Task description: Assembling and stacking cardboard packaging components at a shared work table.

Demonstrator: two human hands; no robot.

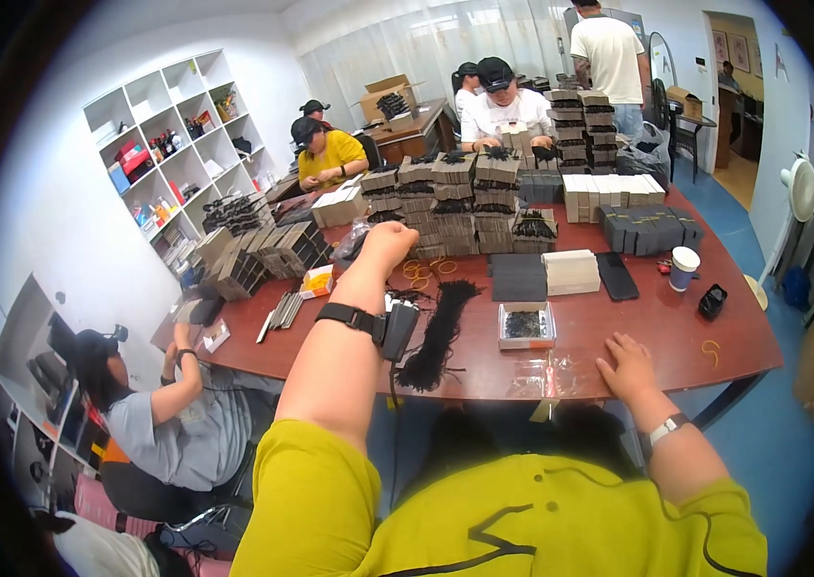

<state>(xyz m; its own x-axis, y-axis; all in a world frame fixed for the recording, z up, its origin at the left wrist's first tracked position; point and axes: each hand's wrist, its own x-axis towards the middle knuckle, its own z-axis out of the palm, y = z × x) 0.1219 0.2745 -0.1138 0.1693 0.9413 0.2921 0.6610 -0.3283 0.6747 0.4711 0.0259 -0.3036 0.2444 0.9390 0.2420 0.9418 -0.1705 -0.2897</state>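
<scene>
My left hand (388, 246) reaches out over the table in front of the tall stacks of grey-brown cards with black cords (450, 207). Its fingers are curled together, and whatever they may hold is hidden. Yellow rubber bands (418, 273) lie just beside it, and a bundle of black cords (441, 335) spreads below them. My right hand (629, 366) rests on the table's front edge, fingers spread, holding nothing. Near it lie a clear plastic bag (525, 377) and a small open box (526, 341) of small black pieces. Behind the box are dark cards (516, 279) and a pale card stack (570, 272).
A black phone (616, 277), a paper cup (683, 269) and a small black object (713, 301) occupy the right side. Wrapped dark bundles (652, 229) stand behind. Leftward are an orange-filled box (316, 282) and more card stacks (277, 252). Several people work around the table (748, 337).
</scene>
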